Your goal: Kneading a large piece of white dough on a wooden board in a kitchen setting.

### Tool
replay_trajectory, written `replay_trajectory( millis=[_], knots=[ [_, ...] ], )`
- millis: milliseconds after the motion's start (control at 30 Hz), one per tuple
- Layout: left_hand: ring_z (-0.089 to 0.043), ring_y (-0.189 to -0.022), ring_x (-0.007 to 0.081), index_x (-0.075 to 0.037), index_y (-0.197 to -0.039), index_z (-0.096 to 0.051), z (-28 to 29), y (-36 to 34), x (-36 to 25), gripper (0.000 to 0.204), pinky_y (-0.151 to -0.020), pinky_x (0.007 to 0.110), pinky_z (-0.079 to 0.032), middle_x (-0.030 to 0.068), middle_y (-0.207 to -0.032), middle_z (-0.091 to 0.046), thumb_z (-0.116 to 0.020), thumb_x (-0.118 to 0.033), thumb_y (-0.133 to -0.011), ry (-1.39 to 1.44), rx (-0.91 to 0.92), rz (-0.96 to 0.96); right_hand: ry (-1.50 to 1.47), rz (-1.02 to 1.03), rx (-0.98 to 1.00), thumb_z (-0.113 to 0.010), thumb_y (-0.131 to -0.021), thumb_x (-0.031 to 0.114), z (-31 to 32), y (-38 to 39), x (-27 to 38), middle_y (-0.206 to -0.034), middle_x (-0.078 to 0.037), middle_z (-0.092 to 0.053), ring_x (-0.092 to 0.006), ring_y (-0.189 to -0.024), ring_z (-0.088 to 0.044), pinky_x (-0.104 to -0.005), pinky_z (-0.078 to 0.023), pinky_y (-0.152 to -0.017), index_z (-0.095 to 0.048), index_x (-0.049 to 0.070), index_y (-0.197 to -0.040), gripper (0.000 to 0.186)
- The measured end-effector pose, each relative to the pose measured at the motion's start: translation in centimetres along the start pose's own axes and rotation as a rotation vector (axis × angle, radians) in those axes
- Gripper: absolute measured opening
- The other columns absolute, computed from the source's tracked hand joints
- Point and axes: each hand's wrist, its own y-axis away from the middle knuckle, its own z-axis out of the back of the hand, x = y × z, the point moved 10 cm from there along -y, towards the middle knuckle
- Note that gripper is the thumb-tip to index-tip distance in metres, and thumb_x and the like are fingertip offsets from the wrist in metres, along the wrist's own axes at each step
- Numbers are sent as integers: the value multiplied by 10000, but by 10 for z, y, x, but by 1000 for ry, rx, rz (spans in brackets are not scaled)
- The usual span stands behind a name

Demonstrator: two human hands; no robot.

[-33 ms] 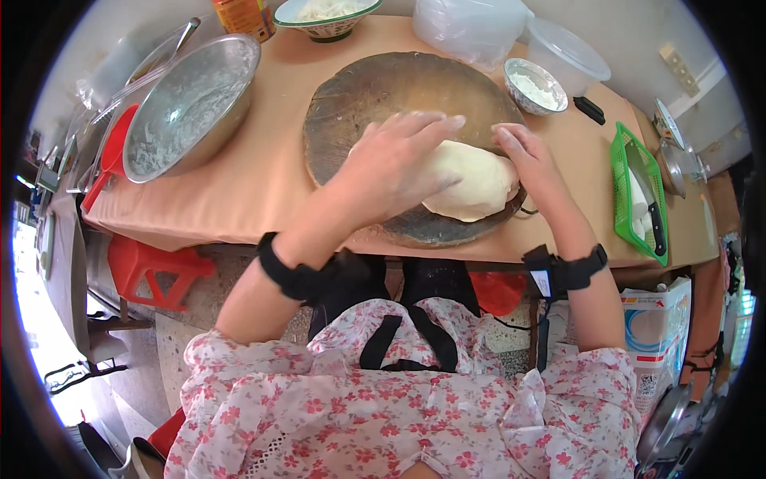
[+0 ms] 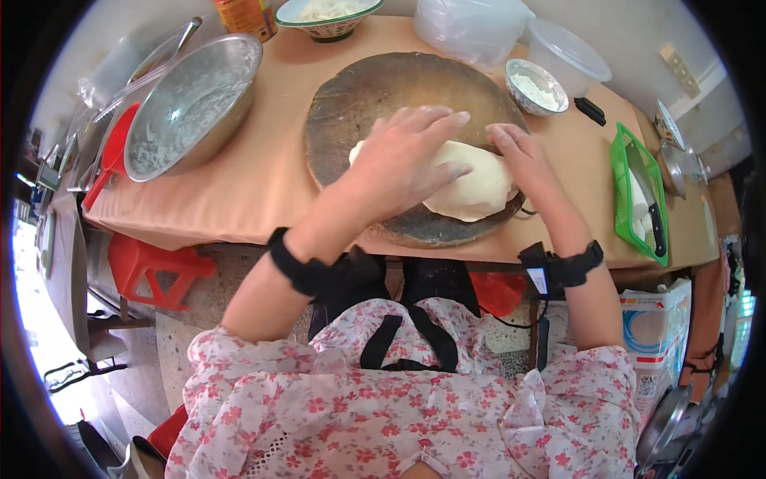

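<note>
A large, smooth lump of pale dough [image 2: 469,188] lies on a round, dark wooden chopping board [image 2: 415,80]. My left hand [image 2: 408,160] rests across its left and middle part, fingers stretched out and thumb spread on the surface. A bit of dough shows past the far side of that hand; the palm's contact is hidden. At the right end of the lump, my right hand [image 2: 523,160] sits with fingers stretched out and slightly curved, touching or just above the dough's edge. White flour dusts the fingertips. Neither hand grips anything.
A flour-coated metal basin [image 2: 195,108] stands left beside a red dipper [image 2: 118,144]. Behind the board are a bowl of white shreds [image 2: 329,17], a flour bowl [image 2: 536,86] and clear plastic containers [image 2: 562,52]. A knife [image 2: 656,215] lies in a green basket [image 2: 626,215] at right.
My left hand and forearm have shifted slightly right and away from me over the dough. My right fingers have moved a little to the left.
</note>
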Motion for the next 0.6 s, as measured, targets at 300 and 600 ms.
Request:
replay_trajectory(
  millis=[300,600],
  knots=[
    [-584,-1069,257,-95,-1217,-613,-22,22,-19,455,-898,431,-431,96,-1209,-617,-647,-375,-861,-344,-196,-53,272,290,-16,-514,-958,303,-31,57,47,-1129,-241,-639,-402,-1036,-605,-459,-444,-909,-619,-12,-1202,412],
    [-510,-1204,331,-139,-1281,-597,-25,105,-53,573,-1017,471,-322,128,-1352,-542,-646,-494,-834,-456,-277,-221,661,633,-151,-542,-920,367,-55,144,68,-1376,-212,-489,-410,-1218,-477,-544,-305,-1044,-531,47,-1329,520]
  ],
)
